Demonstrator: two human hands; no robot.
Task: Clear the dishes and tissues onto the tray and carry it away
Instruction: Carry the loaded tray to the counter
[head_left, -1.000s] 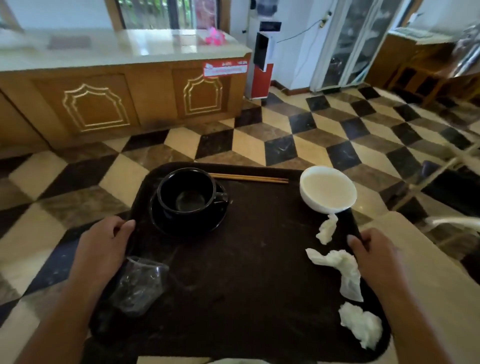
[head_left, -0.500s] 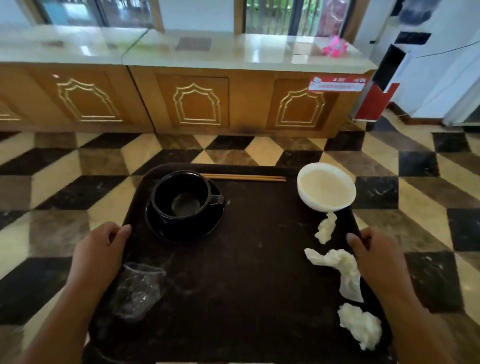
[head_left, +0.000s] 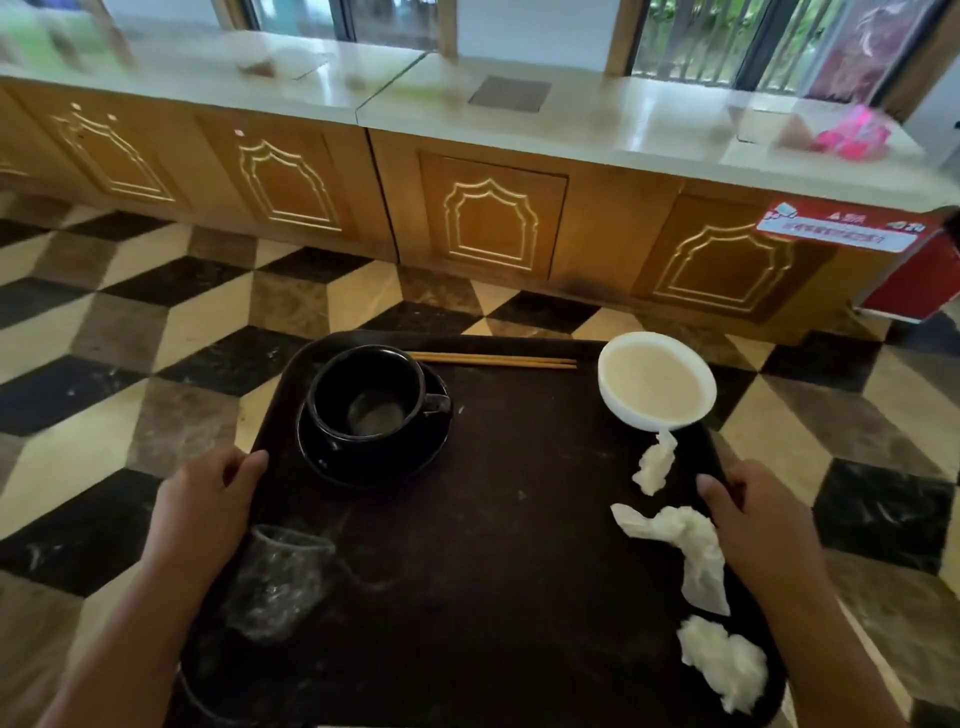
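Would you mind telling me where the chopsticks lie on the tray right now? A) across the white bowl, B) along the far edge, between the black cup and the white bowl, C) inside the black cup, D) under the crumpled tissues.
B: the chopsticks lie flat along the tray's far edge, between the black cup and the white bowl.

Dark tray (head_left: 493, 597); saucer (head_left: 374, 462), chopsticks (head_left: 493, 360), bowl (head_left: 655, 382), tissues (head_left: 691, 551), plastic cup (head_left: 278, 587)

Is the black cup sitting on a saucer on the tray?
Yes, the black cup stands upright on a black saucer at the far left of the dark tray.
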